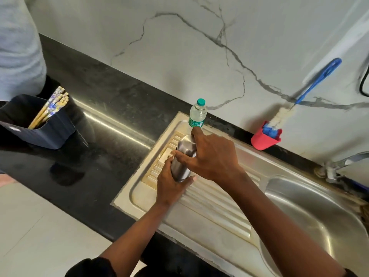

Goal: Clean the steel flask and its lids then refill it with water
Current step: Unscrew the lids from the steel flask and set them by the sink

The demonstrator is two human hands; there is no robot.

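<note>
Head view. The steel flask [182, 158] sits at centre frame, over the ribbed drainboard [209, 204] of the sink; whether its base rests on the ribs cannot be determined. The left hand [171, 186] wraps the lower body, fingers curled round the far side and thumb on the near side. The right hand [211, 156] clamps the upper section, with the thumb across the shoulder and the index finger hooked over the top. The lid is mostly covered by that hand; how far it is loosened cannot be told.

Surroundings: a plastic water bottle [197, 114] stands just beyond the flask, near the right index fingertip; a red cup [265, 139] holding a bottle brush [319, 78] leans on the wall at upper right; the tap [343, 162] and sink basin [311, 220] occupy the right edge; a dark holder [46, 134] with chopsticks [52, 106] stands on the black counter [103, 100] at left.

Probable step: unscrewing the top; cleaning appears not yet begun.

Hazards, as judged:
- Smooth steel offers little friction; a moist palm may slip under torque, and the flask may drop onto the drainboard.
- An outward jerk of the right hand may topple the water bottle close behind it.
- A freed lid may roll off the ribbed surface toward the counter edge or the basin; retain it in the right hand.
- Any contents may spill if the flask tilts once opened; keep it upright over the drainboard.
</note>
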